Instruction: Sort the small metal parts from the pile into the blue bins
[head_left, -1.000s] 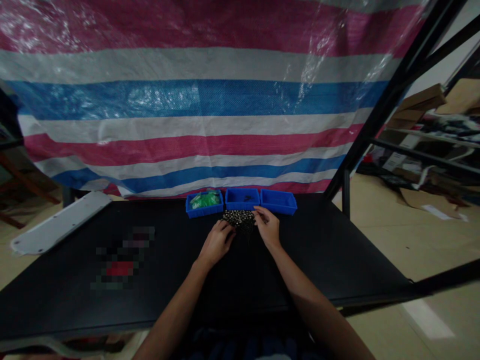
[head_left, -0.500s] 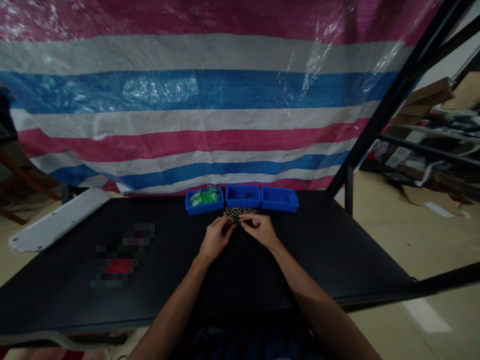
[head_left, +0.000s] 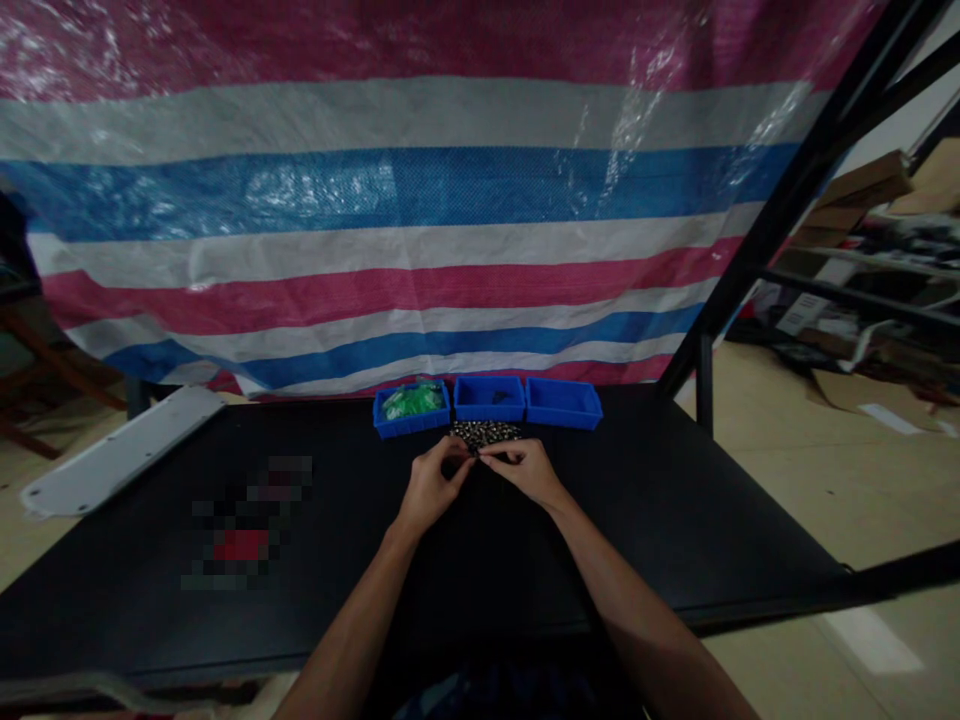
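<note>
Hands: two. Left hand (head_left: 429,487) and right hand (head_left: 531,468) face each other near the centre of the frame, fingertips close together.
Grip: thumb and forefinger of each hand are drawn together in a pinch; whether a piece sits between them is too small to tell.
Small parts: one pile (head_left: 487,433), shiny and dark, too many to count, right at the fingertips, centre of frame, on the black table (head_left: 300,600).
Blue bins: three in a row behind the pile: left bin (head_left: 386,430), middle bin (head_left: 489,411), right bin (head_left: 564,416).
Bin contents: green packets (head_left: 414,401) in the left one, number unclear; a few dark pieces (head_left: 500,397) in the middle one.
Panel: one white panel (head_left: 124,455), left edge of frame.
Obscured: pixelated patch (head_left: 240,545) with red, lower left.
In the way: fingers cover the pile's near edge; striped sheet (head_left: 420,250) blocks the view behind the table.
Right side: black frame post (head_left: 739,275), cardboard (head_left: 862,205) beyond, upper right.
</note>
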